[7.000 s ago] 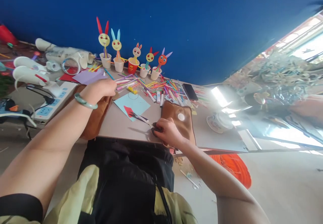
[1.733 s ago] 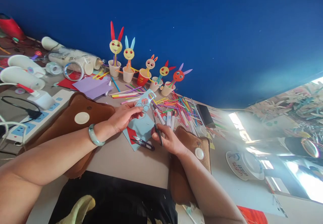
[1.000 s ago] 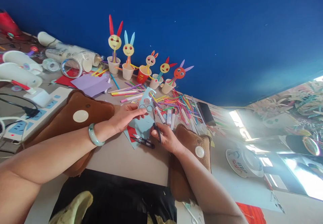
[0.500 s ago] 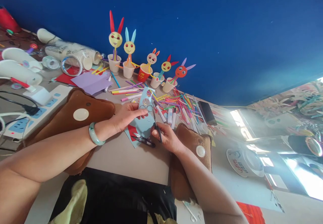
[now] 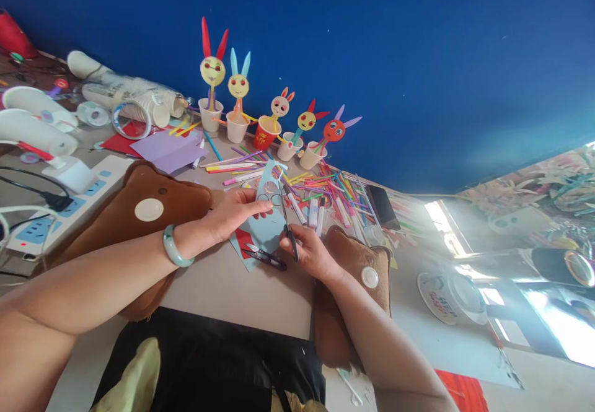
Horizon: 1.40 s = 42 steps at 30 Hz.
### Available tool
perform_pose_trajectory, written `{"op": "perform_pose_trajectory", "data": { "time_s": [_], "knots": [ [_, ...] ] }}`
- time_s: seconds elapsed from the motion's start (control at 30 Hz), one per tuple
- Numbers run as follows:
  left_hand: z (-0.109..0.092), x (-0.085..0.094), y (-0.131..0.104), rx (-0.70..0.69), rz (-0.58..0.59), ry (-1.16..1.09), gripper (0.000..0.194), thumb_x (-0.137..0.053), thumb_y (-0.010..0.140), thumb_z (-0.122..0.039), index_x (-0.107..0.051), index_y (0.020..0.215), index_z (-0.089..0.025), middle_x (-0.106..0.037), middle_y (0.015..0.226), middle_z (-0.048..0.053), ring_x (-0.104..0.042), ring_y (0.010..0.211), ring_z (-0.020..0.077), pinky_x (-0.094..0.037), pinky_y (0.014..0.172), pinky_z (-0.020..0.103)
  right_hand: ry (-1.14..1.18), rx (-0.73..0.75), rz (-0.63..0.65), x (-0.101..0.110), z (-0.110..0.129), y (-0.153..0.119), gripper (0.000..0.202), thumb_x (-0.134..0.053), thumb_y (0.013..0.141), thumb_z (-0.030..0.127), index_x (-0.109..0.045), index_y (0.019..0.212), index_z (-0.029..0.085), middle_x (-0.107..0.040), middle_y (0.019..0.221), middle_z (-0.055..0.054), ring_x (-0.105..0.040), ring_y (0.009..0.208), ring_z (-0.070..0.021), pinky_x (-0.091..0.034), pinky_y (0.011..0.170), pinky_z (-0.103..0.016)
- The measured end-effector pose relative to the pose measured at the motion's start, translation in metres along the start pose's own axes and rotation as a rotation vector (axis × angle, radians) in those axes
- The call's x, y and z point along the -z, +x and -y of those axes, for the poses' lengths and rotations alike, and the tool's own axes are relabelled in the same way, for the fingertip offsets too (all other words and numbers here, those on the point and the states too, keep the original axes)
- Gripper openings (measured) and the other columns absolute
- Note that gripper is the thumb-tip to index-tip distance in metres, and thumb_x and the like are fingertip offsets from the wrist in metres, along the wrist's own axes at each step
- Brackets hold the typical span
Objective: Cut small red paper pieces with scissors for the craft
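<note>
Head view: nearest, the right brown cushion [image 5: 337,319] (soft plush) lies under the right forearm; the left brown cushion [image 5: 186,200], similar, with a flat white disc, lies under the left forearm (smooth pale green bangle [image 5: 170,248] at that wrist). Between them, plain greyish surface [image 5: 260,303]. Black-handled snips [image 5: 269,259] rest partly over red paper [image 5: 242,241] and a light blue sheet [image 5: 268,233]. Above that sheet, between both hands: cut blue paper [image 5: 263,183], thin, pale, round openings, drawn circles low down. Left hand [image 5: 235,212]: fingers pinching its lower left. Right hand [image 5: 310,256]: fingers round the black handles of metal scissors [image 5: 292,245], blades at the paper's right edge (gap between blades: cannot tell). Right side, white bowl [image 5: 434,297], printed, contents unclear. Beyond, loose markers and sticks [image 5: 341,204]. Back row: four white cups [image 5: 238,131], one red cup [image 5: 264,137], each holding a round-headed, eared figure on coloured stems. Behind, blue wall [image 5: 395,71].
</note>
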<state>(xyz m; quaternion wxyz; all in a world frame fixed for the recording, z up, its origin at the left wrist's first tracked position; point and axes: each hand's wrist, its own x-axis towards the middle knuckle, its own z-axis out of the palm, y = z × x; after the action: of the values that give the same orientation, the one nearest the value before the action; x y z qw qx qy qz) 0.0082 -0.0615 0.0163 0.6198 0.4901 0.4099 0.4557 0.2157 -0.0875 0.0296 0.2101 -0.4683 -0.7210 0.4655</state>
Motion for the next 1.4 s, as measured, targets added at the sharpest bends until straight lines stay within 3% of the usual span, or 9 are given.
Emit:
{"op": "perform_pose_trajectory", "data": {
  "time_s": [0.33,0.53,0.73,1.03,1.2,1.4],
  "knots": [
    [-0.004,0.0,-0.003,-0.014,0.065,-0.064,0.022,-0.078,0.069,-0.035,-0.071,0.076,-0.016,-0.064,0.071,0.0,-0.053,0.068,0.0125,-0.041,0.068,0.028,0.005,-0.016,-0.021,0.0,-0.001,0.0,0.049,-0.061,0.078,0.063,-0.048,0.064,0.018,-0.043,0.061,0.003,-0.036,0.061,-0.0108,-0.031,0.055,-0.025],
    [-0.006,-0.002,-0.002,-0.007,0.0,-0.04,0.021,-0.075,0.07,-0.036,-0.071,0.072,-0.015,-0.067,0.071,0.003,-0.055,0.069,0.0141,-0.042,0.07,0.029,-0.004,-0.006,-0.028,0.0,-0.002,0.0,0.05,-0.063,0.078,0.064,-0.049,0.063,0.018,-0.044,0.06,0.003,-0.037,0.061,-0.011,-0.031,0.054,-0.024],
    [-0.006,0.001,-0.001,-0.006,0.006,0.017,0.021,-0.071,0.075,-0.036,-0.071,0.071,-0.015,-0.068,0.072,0.004,-0.058,0.071,0.0147,-0.044,0.072,0.029,0.0,0.064,-0.078,0.001,0.001,-0.002,0.049,-0.063,0.077,0.064,-0.052,0.065,0.018,-0.049,0.062,0.001,-0.042,0.062,-0.0123,-0.035,0.059,-0.026],
    [-0.002,-0.003,-0.007,0.062,0.237,0.138,0.026,-0.066,0.079,-0.04,-0.073,0.078,-0.015,-0.069,0.073,0.005,-0.059,0.067,0.0148,-0.046,0.062,0.026,0.051,0.128,-0.379,-0.004,-0.007,-0.004,0.032,-0.07,0.077,0.045,-0.054,0.067,0.02,-0.059,0.072,-0.001,-0.053,0.072,-0.0165,-0.043,0.071,-0.031],
    [-0.003,-0.004,-0.009,0.074,0.253,0.185,0.032,-0.067,0.079,-0.046,-0.074,0.077,-0.015,-0.068,0.072,0.006,-0.058,0.061,0.0139,-0.043,0.051,0.024,0.08,0.154,-0.408,-0.008,-0.011,-0.002,0.03,-0.073,0.074,0.04,-0.053,0.064,0.021,-0.058,0.072,-0.002,-0.053,0.072,-0.0169,-0.043,0.072,-0.032],
    [-0.003,-0.008,-0.011,0.083,0.303,0.182,0.026,-0.069,0.077,-0.041,-0.072,0.076,-0.016,-0.065,0.065,0.002,-0.055,0.052,0.0117,-0.04,0.046,0.023,0.075,0.141,-0.4,-0.008,-0.011,-0.001,0.029,-0.071,0.076,0.042,-0.054,0.065,0.02,-0.055,0.07,-0.001,-0.05,0.07,-0.016,-0.041,0.068,-0.031]
  ]
}}
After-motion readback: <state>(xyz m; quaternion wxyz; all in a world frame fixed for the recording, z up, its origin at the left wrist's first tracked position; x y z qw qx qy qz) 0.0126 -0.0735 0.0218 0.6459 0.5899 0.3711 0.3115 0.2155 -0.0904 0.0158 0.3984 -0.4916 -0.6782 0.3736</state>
